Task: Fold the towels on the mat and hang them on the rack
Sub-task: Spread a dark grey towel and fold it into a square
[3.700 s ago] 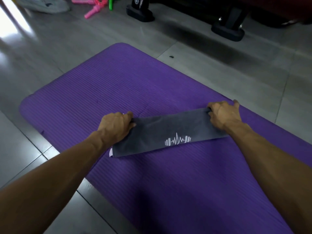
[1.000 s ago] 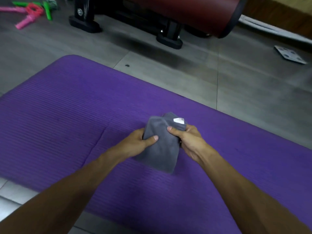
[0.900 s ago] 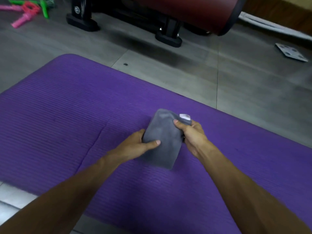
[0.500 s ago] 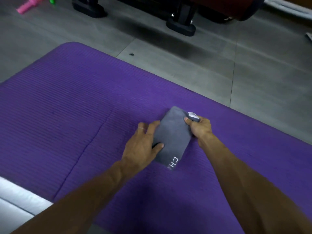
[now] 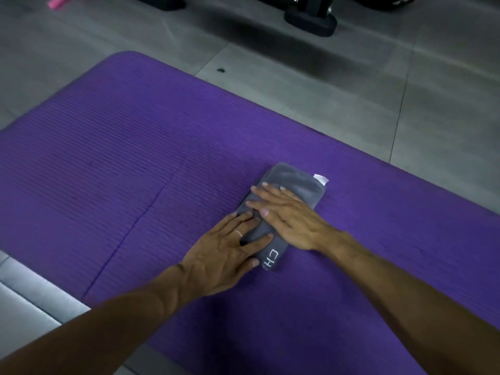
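Grey towel (image 5: 295, 182): folded to a small thick oblong, lying flat on the purple mat (image 5: 135, 158) a little right of the mat's middle, its long axis running from near-left to far-right. White tag (image 5: 321, 179) projecting at the far right corner; white lettering (image 5: 271, 259), partly legible as "CH", on the near end. Left hand (image 5: 227, 250): palm down, fingers straight and slightly spread, laid over the near left part of the towel, the heel of the hand resting on the mat beside it; a ring (image 5: 239, 233) on one finger. Right hand (image 5: 286, 215): palm down, fingers straight and close together, pressed flat across the middle of the towel, fingertips reaching its left edge, wrist lying over the right edge. Neither hand curls round or pinches the cloth; both lie flat on top of it, so the towel sits beneath the palms rather than within any grasp. The far end of the towel and the lettered near corner show uncovered. Mat: ribbed, with a crease line (image 5: 151, 204) left of the towel, spread on a grey tiled floor (image 5: 351, 104). Black equipment feet (image 5: 311, 20) on the floor at the far edge; a pink object (image 5: 58, 1) at the upper left, too cropped to identify.
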Action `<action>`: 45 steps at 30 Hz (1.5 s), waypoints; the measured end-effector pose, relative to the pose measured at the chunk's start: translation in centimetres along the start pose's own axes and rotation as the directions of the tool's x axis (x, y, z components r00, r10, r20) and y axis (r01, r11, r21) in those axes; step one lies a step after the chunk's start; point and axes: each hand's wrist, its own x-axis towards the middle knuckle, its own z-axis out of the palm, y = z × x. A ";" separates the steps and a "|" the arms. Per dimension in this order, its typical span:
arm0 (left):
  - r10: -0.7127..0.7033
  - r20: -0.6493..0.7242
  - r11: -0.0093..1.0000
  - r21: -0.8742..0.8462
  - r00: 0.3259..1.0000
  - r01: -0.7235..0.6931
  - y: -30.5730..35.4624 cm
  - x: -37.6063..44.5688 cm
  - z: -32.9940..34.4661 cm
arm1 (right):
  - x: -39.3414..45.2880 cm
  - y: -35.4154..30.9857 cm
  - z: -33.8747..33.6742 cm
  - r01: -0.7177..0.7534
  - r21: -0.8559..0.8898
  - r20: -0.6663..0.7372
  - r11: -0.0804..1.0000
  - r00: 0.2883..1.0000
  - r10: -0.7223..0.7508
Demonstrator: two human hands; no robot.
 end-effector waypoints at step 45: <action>-0.647 0.092 0.583 -0.581 0.757 0.569 -1.7 3.8 -13.6 | -5.7 -5.1 -11.8 -0.483 -0.201 -0.225 0.852 0.870 0.439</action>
